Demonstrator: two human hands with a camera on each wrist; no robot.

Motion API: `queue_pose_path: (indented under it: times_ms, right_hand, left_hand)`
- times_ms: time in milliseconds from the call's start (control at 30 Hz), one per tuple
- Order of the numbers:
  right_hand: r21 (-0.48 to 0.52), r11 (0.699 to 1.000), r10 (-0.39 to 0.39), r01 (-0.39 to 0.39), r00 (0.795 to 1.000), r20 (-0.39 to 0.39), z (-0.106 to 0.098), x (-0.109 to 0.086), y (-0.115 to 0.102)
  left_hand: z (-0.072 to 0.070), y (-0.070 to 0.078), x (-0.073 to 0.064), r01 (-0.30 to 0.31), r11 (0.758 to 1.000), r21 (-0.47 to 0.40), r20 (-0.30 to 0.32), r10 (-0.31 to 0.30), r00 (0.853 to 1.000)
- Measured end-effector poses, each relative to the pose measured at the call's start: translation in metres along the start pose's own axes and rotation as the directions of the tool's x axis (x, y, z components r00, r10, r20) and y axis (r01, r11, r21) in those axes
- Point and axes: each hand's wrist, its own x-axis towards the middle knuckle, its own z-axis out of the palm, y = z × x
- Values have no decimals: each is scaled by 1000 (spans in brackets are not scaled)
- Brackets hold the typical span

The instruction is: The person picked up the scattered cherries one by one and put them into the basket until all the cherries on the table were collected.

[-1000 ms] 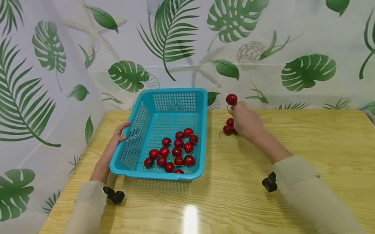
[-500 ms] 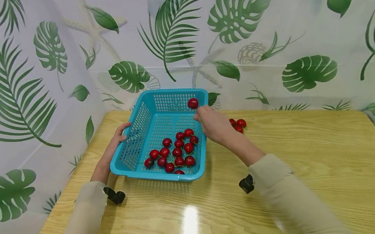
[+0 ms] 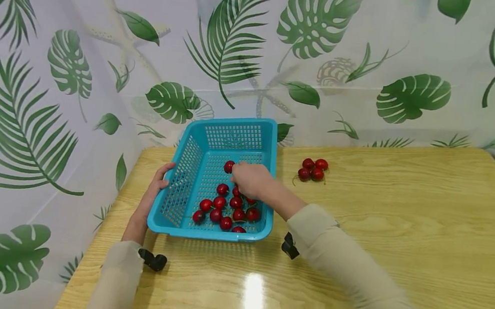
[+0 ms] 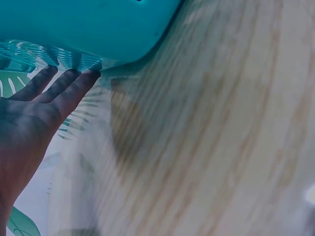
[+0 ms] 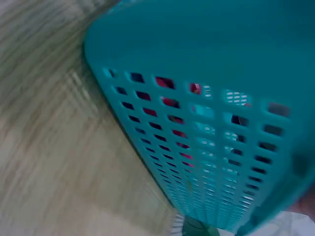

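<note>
A blue plastic basket (image 3: 273,157) with slotted walls stands on the table, several red cherries (image 3: 220,202) lying on its floor. My right hand (image 3: 254,180) reaches over the basket's right rim, fingertips pinching at a cherry (image 3: 229,166) low inside; the stem is hidden by the fingers. At the left side, my left hand (image 3: 151,195) rests against the basket wall. The left wrist view shows that hand's straight fingers (image 4: 74,96) touching the slotted side. In the right wrist view the basket's outer wall (image 5: 197,44) covers most of the right hand.
Several cherries (image 3: 317,174) with stems sit in a cluster on the wooden table (image 3: 382,204), right of the basket. A leaf-printed sheet (image 3: 326,97) hangs along the back and left edges of the table.
My right hand has carried the cherry leftward from beside the table cluster, over the right rim and down into the basket. The left hand stays at the basket's left side.
</note>
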Motion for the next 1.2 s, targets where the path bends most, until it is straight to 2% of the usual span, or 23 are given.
queue_pose_path:
  times_ms: [33,100,167,200,233,300,333,400,433,467,500,567,633,700,733,767,833,933,1000,1033,1133,1167,1200]
  right_hand:
    - [-6,1000,7,-7,1000,5,3,3,-1]
    - [-39,999,14,-13,1000,19,8,8,-4]
    - [-92,996,10,-6,999,45,12,12,-6]
    - [-123,992,4,2,998,56,14,14,-7]
    - [-154,988,1,10,998,66,16,15,-8]
    - [-201,979,-5,21,997,77,20,17,-8]
    - [-214,977,-5,21,997,77,22,18,-8]
    - [-225,974,1,14,998,67,24,19,-9]
    - [-224,975,4,10,998,61,24,20,-9]
    - [-222,975,4,9,998,58,25,20,-9]
    - [-216,976,3,8,999,54,25,21,-9]
    - [-217,976,0,12,999,51,25,22,-9]
    - [-212,977,4,6,999,47,25,23,-10]
    - [-199,980,14,-7,999,33,25,24,-10]
    - [-183,983,24,-19,999,24,25,24,-10]
    - [-161,986,37,-34,999,13,24,24,-10]
    - [-111,992,63,-64,998,-12,22,23,-9]
    - [-22,995,95,-97,993,-68,19,21,-9]
    - [31,994,105,-102,986,-125,17,20,-8]
    - [59,993,107,-99,981,-160,16,20,-8]
    - [183,981,113,-61,951,-289,12,17,-7]
    - [229,973,115,-37,934,-338,11,17,-6]
    - [276,961,118,-7,915,-386,10,16,-6]
  left_hand:
    - [-22,-29,6,-42,999,-6,19,42,999]
    - [-63,-84,20,-43,999,20,9,43,999]
    - [-116,-155,39,-90,996,0,35,90,995]
    - [-139,-187,47,-89,996,3,38,89,995]
    - [-153,-207,52,-105,994,-14,55,105,993]
    - [-162,-223,56,-102,994,-43,78,105,991]
    - [-160,-221,55,-92,995,-49,76,96,993]
    - [-139,-193,47,-76,996,-37,61,78,995]
    - [-119,-168,40,-71,997,-34,50,72,996]
    - [-108,-153,35,-74,996,-41,43,76,996]
    - [-82,-117,24,-52,997,-60,31,54,998]
    - [-57,-81,14,-52,997,-60,23,53,998]
    - [-41,-58,8,-83,995,-60,32,85,996]
    - [-33,-44,6,-92,995,-32,38,93,995]
    - [-47,-62,13,-127,992,-10,46,128,991]
    - [-50,-68,15,-155,988,-13,62,156,986]
    - [-56,-73,17,-133,991,-7,55,133,990]
    - [-65,-88,22,-177,982,-60,80,181,980]
    - [-62,-83,21,-140,988,-57,66,144,987]
    - [-63,-86,21,-167,983,-73,80,173,982]
    - [-62,-85,20,-133,989,-71,71,138,988]
    - [-62,-84,20,-95,994,-58,56,98,994]
    - [-65,-88,20,-97,994,-57,52,100,994]
